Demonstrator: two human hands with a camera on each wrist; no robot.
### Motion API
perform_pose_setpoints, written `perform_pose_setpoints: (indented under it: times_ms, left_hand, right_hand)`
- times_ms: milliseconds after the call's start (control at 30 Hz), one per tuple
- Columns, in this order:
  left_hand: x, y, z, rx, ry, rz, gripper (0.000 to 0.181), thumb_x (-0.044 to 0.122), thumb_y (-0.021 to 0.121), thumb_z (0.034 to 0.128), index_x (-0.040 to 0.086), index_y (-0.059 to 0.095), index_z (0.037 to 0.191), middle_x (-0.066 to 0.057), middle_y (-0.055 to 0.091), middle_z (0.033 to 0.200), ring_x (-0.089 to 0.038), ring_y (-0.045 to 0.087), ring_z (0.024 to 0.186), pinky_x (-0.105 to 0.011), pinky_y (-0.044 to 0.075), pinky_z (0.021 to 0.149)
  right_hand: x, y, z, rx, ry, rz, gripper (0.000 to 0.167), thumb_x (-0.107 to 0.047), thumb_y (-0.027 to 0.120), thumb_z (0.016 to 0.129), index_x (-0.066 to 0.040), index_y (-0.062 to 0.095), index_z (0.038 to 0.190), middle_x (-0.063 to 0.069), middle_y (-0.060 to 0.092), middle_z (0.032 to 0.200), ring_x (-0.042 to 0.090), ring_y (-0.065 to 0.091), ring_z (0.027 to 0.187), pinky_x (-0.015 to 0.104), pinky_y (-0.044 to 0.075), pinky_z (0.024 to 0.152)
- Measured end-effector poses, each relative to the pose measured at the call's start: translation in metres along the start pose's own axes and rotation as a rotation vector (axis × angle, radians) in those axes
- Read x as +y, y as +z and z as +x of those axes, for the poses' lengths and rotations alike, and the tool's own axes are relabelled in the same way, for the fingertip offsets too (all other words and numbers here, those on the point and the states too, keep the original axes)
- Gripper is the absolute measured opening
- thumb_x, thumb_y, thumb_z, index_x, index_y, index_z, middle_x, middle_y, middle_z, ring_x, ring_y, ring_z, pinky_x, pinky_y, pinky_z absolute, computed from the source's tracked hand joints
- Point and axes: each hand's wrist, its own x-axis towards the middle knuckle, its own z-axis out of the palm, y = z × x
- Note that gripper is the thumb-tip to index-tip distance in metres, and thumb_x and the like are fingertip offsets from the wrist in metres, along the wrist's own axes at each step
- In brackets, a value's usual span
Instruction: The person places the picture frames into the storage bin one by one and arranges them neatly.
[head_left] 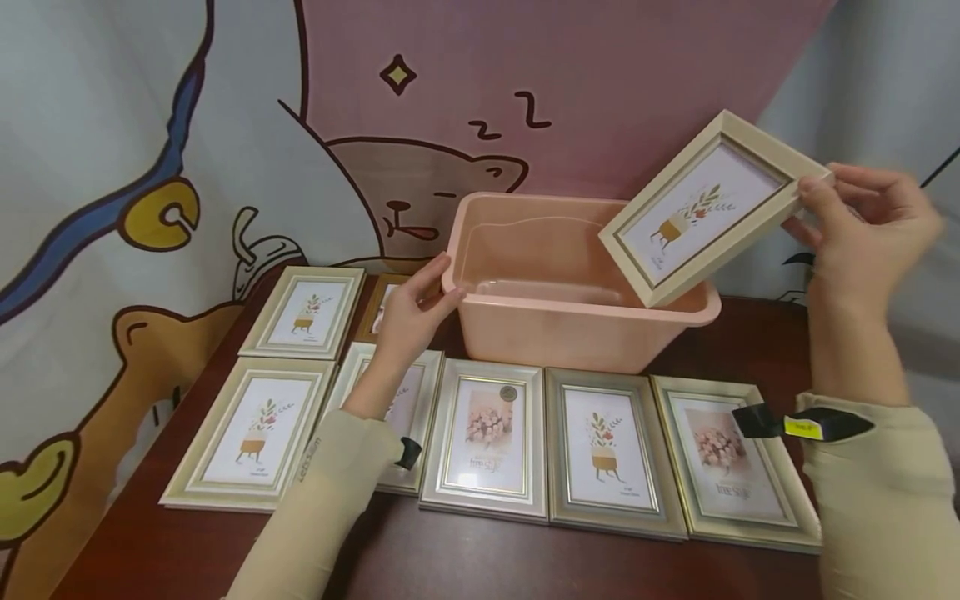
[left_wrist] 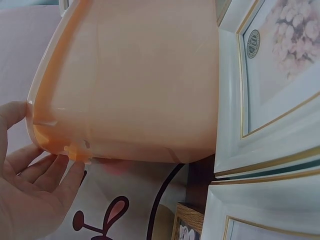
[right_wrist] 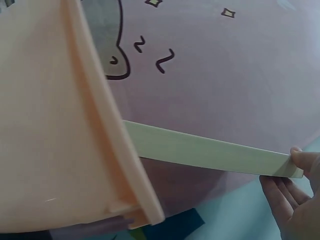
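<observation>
Holding a cream-coloured, rectangular picture frame [head_left: 693, 217] aloft and tilted in the right hand [head_left: 873, 229], with its lower part over the right end of a pink, rectangular plastic tub [head_left: 558, 333]. Pinching it at the upper right corner, thumb and fingers on opposite sides. Cannot tell whether touching the tub's rim or just clear of it. Gripping that rim at the left end with the left hand [head_left: 412, 308], thumb and fingers closed about it near the front corner.

Probably light enough for one hand, stiff throughout, and smooth enough along the border to slip or twist in a corner pinch. Perhaps fragile across the clear front; cannot tell glass from plastic. Better taken by the border midway along a long side, keeping pressure off the printed centre. As for the tub, likely light, slightly flexible, and prone to slide if knocked.

Before it, see a pearly white frame with a pink-flower print [head_left: 483, 442] beside a champagne-coloured frame with a potted-plant print [head_left: 615, 450], both face up on the dark reddish-brown tabletop [head_left: 465, 558].
</observation>
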Motion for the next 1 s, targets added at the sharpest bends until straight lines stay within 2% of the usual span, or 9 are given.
perform_pose_setpoints:
  times_ms: [133, 367, 533, 700, 1000]
  left_hand:
    - [0.000, 0.000, 0.001, -0.004, -0.013, 0.005, 0.055, 0.018, 0.069, 0.0945, 0.007, 0.051, 0.145, -0.005, 0.047, 0.154, -0.023, 0.049, 0.140, -0.040, 0.047, 0.110]
    - [0.000, 0.000, -0.001, -0.009, -0.006, 0.002, 0.055, 0.019, 0.069, 0.0949, 0.006, 0.051, 0.145, -0.006, 0.047, 0.155, -0.023, 0.048, 0.141, -0.040, 0.047, 0.110]
    - [-0.001, 0.001, -0.002, -0.008, 0.003, -0.011, 0.054, 0.016, 0.069, 0.0945, 0.005, 0.051, 0.145, -0.007, 0.047, 0.154, -0.024, 0.048, 0.141, -0.043, 0.046, 0.111]
    - [-0.001, 0.001, -0.002, -0.006, 0.004, -0.003, 0.054, 0.016, 0.069, 0.0944, 0.005, 0.051, 0.145, -0.007, 0.047, 0.154, -0.024, 0.049, 0.140, -0.040, 0.048, 0.110]
    - [-0.003, 0.001, 0.000, 0.005, 0.011, -0.017, 0.054, 0.015, 0.069, 0.0947, 0.004, 0.051, 0.144, -0.008, 0.047, 0.154, -0.026, 0.049, 0.140, -0.046, 0.047, 0.110]
  right_hand:
    - [0.008, 0.000, -0.005, -0.014, -0.042, -0.083, 0.026, -0.003, 0.085, 0.075, 0.001, 0.073, 0.098, 0.004, 0.067, 0.088, 0.015, 0.070, 0.080, 0.015, 0.058, 0.064]
    - [0.027, -0.006, -0.015, -0.047, -0.143, -0.341, 0.023, -0.009, 0.081, 0.081, -0.003, 0.076, 0.103, -0.004, 0.072, 0.093, 0.005, 0.073, 0.080, 0.011, 0.056, 0.066]
    - [0.038, -0.014, -0.026, -0.087, -0.188, -0.400, 0.027, -0.009, 0.081, 0.081, -0.001, 0.075, 0.106, -0.004, 0.072, 0.098, 0.003, 0.073, 0.082, 0.010, 0.057, 0.071]
    - [0.048, -0.018, -0.040, -0.096, -0.226, -0.539, 0.026, -0.013, 0.081, 0.083, -0.006, 0.076, 0.107, -0.017, 0.067, 0.097, -0.003, 0.069, 0.085, 0.008, 0.055, 0.078]
    - [0.062, -0.021, -0.052, -0.135, -0.260, -0.623, 0.027, -0.014, 0.081, 0.083, -0.005, 0.075, 0.107, -0.025, 0.064, 0.095, -0.009, 0.066, 0.087, 0.004, 0.052, 0.076]
